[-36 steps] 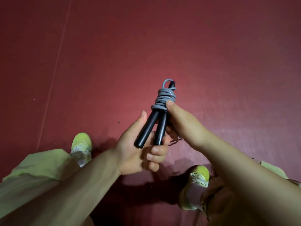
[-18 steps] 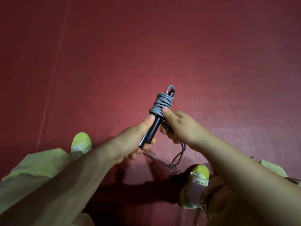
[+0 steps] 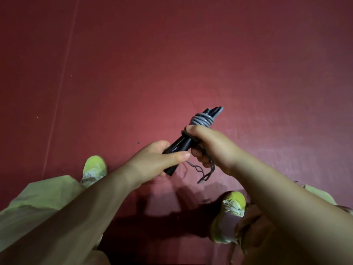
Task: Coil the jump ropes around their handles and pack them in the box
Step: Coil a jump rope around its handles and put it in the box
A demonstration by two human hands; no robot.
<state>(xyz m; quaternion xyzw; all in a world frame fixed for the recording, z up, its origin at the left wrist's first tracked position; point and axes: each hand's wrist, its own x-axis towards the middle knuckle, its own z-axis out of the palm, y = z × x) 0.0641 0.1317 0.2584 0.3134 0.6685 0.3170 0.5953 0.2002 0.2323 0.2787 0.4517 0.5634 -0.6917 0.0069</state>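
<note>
Dark red matting [image 3: 191, 64] fills the whole view, with a thin pale seam line [image 3: 63, 77] running from the far left down toward the near left. Over the middle of it, a person holds a pair of black cylindrical jump-rope handles [image 3: 180, 145] side by side, tilted so their far ends point up and to the right. Several turns of grey plastic rope [image 3: 201, 120] are coiled tightly around the far part of the handles, and a short grey loop pokes out past the handle tips. The left hand [image 3: 152, 161] grips the near ends of the handles, its thumb lying straight along their upper side. The right hand [image 3: 212, 148] is curled around the handles just near of the coil, thumb tip pressing at the coil's edge, fingers wrapped underneath. A loose tail of the rope [image 3: 205, 172] hangs below the right hand, kinked and off the floor. Near the bottom, two yellow-green sneakers [image 3: 94, 167] stand well apart on the matting, with pale green trouser legs [image 3: 38, 196] above them at both lower corners.
</note>
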